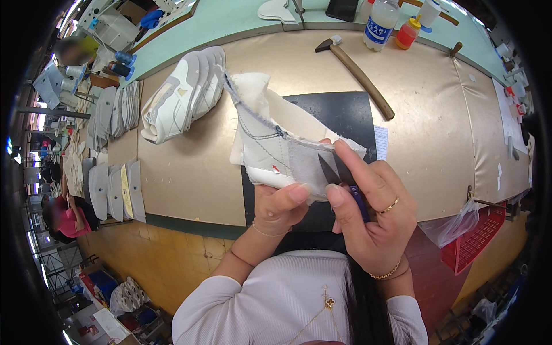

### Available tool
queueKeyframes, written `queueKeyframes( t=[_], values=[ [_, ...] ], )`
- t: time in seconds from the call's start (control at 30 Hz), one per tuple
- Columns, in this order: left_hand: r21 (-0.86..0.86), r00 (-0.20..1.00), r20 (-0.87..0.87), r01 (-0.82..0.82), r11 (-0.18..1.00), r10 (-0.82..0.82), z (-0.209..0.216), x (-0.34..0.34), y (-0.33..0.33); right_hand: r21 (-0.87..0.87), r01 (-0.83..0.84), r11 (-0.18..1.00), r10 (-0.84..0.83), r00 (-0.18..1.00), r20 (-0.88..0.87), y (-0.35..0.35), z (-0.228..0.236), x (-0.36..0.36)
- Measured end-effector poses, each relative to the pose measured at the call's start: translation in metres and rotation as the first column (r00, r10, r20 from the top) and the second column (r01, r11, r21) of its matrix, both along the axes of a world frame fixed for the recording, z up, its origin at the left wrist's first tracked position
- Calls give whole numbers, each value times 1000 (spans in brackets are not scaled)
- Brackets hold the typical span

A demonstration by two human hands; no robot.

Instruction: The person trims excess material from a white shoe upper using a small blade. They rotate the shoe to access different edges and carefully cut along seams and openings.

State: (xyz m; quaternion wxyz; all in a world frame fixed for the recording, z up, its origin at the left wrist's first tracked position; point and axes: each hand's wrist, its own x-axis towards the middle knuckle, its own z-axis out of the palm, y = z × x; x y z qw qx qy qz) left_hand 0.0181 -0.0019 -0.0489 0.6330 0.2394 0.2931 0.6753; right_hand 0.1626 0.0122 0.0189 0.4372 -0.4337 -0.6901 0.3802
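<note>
A white and grey shoe upper [261, 144] is held up over a black mat [345, 112], its padded collar edge turned upward. My left hand [280, 204] is closed on its lower side, with the thumb lying along the pale material. In my right hand [376, 215] is a pair of small thread snips [329, 171] with dark blades and a purple handle. The blades lie against the grey part of the upper, and their points face up and left. My right index finger reaches to the upper's edge; part of the snips is hidden by my fingers.
A pile of shoe uppers [187, 95] sits left of the mat. Grey cut pieces [112, 192] lie along the table's left edge. Behind are a wooden-handled hammer [362, 75], a clear bottle [380, 26] and a red-filled bottle [407, 34]. A red crate [474, 236] hangs at the right.
</note>
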Motion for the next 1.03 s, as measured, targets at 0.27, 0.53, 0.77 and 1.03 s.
queueKeyframes(
  t=[0.27, 0.53, 0.77, 1.03],
  values=[
    [-13, 999, 24, 32, 999, -32, 6, 2, 2, 3, 4, 1000, -4, 1000, 9, 1, -2, 3],
    [-11, 999, -3, 37, 999, -38, 3, 3, 2, -16, 7, 1000, -7, 1000, 22, 0, 0, 3],
    [-46, 998, -55, 17, 999, -20, 8, 3, -1, -17, 9, 1000, -8, 1000, 29, -1, 1, 3],
    [-17, 993, -115, -22, 1000, 20, 2, 3, -1, -5, 17, 1000, -17, 998, 53, -2, 1, 4]
  ],
)
